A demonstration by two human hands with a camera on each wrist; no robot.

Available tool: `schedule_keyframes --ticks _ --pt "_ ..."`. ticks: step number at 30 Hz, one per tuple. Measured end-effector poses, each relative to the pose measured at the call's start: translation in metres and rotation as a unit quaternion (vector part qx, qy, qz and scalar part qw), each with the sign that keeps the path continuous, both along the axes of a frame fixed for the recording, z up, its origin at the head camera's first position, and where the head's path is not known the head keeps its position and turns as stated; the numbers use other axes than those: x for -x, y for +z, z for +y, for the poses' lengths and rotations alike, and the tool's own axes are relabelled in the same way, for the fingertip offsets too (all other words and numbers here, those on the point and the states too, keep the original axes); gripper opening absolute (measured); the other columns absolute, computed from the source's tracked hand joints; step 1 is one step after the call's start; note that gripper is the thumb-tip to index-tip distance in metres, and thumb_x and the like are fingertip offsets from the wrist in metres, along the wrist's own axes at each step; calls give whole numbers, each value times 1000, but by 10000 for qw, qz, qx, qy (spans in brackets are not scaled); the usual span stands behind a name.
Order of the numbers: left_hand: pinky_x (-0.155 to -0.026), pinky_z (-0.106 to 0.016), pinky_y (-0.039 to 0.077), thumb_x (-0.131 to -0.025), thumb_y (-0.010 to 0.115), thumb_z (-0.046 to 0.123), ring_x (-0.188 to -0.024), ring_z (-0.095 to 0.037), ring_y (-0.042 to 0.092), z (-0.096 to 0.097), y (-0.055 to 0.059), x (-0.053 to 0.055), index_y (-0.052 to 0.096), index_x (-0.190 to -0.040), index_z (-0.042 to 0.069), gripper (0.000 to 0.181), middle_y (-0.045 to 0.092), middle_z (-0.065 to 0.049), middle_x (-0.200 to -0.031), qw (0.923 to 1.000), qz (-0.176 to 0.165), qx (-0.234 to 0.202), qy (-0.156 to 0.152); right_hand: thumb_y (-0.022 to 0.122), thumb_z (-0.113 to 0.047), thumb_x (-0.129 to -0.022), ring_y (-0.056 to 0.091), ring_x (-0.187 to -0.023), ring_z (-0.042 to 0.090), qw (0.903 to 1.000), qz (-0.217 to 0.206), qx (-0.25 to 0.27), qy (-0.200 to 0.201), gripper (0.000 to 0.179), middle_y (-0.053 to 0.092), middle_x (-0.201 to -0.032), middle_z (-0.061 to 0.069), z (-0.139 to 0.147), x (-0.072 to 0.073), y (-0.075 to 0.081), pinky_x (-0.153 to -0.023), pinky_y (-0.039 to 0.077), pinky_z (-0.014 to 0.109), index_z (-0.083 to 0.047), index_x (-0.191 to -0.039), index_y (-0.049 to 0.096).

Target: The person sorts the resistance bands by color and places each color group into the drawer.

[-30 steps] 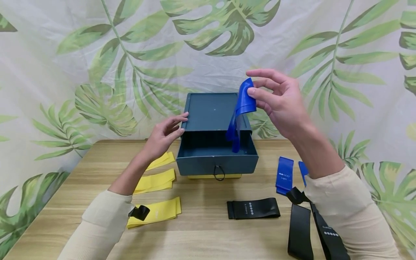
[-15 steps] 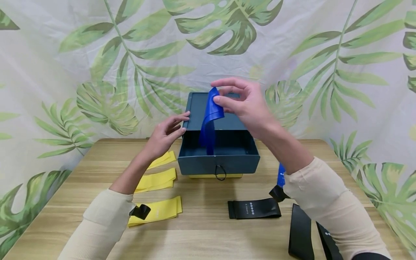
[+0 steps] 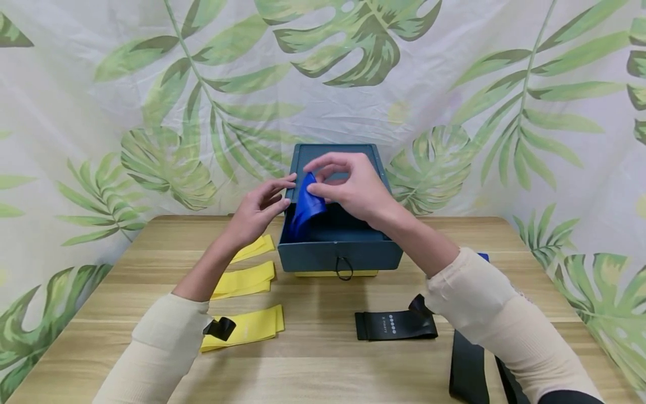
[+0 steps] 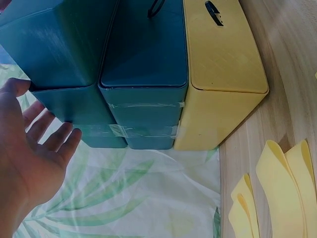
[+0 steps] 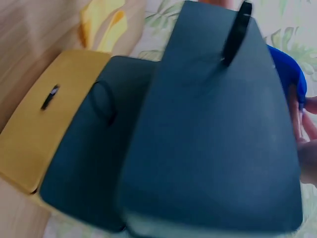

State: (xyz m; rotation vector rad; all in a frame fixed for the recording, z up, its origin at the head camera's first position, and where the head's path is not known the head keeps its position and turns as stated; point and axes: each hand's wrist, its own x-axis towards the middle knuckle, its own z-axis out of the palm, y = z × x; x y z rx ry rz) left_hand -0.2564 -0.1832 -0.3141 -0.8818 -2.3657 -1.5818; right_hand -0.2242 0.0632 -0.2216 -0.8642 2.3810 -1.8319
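My right hand [image 3: 355, 188] pinches a blue resistance band [image 3: 307, 205] by its upper end. The band's lower part hangs into the left side of a pulled-out teal drawer [image 3: 313, 257]. In the right wrist view, the same blue band [image 5: 287, 69] shows behind the drawer front, partly hidden by it. At the left side of the drawer unit's top, my left hand [image 3: 256, 210] rests its fingertips near the upper edge. The left wrist view shows that hand [image 4: 34, 153] with spread, slightly bent fingers along the teal side wall.
Below the open drawer sit a second teal drawer [image 4: 148, 44] and a yellow one [image 4: 223, 49]. Several yellow bands [image 3: 244, 279] lie left on the wooden table [image 3: 313, 348]. Black bands [image 3: 373, 326] lie to the right, some under my right sleeve. A leaf-print cloth [image 3: 227, 67] hangs behind.
My right hand has moved left and down with the blue band, from above the drawer's right side to its left part. My left hand has stayed in place.
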Motion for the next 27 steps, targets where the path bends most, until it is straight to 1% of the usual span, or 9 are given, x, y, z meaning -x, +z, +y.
schedule_keyframes --ticks 3,5,13,19,24,27 --pt "-121 -58 30 -108 51 4 -153 -34 34 1 -1 1 55 -139 -5 33 43 -16 -161 10000 -15 11 -5 74 -4 -95 77 -87 26 9987 5 -478 -171 26 70 -101 16 11 -2 -7 -76 64 36 2 -121 72" --pt "-121 -57 30 -108 51 4 -153 -34 34 1 -2 1 55 -139 -5 33 43 -16 -162 10000 -11 22 5 75 -4 -95 77 -86 25 9971 -35 -703 -291 27 70 -102 16 19 -4 -12 -75 63 36 2 -121 72" --pt "-121 -56 30 -108 51 3 -152 -33 35 1 -3 1 55 -139 -6 33 43 -16 -161 10000 54 8 -37 77 -4 -92 73 -73 24 9892 -94 -1299 -678 25 72 -98 16 45 -7 -25 -71 63 36 0 -117 73" --pt "-121 -55 31 -107 51 2 -152 -33 35 1 -3 1 55 -139 -6 33 43 -16 -161 10000 52 22 -38 79 -5 -91 72 -65 22 9817 37 -1706 -851 26 75 -93 14 56 -7 -29 -68 63 38 0 -116 73" --pt "-121 -55 31 -107 51 2 -152 -33 35 2 -2 2 55 -139 -6 33 43 -16 -161 10000 70 28 -36 80 -7 -91 73 -66 20 9755 124 -2001 -909 27 77 -90 11 62 -7 -30 -70 63 42 -1 -117 74" --pt "-121 -55 30 -107 51 2 -152 -33 35 1 -3 1 55 -139 -6 33 42 -16 -162 10000 57 33 -32 80 -8 -91 74 -68 20 9720 210 -2132 -962 28 77 -90 11 63 -6 -30 -71 62 42 -1 -116 75"
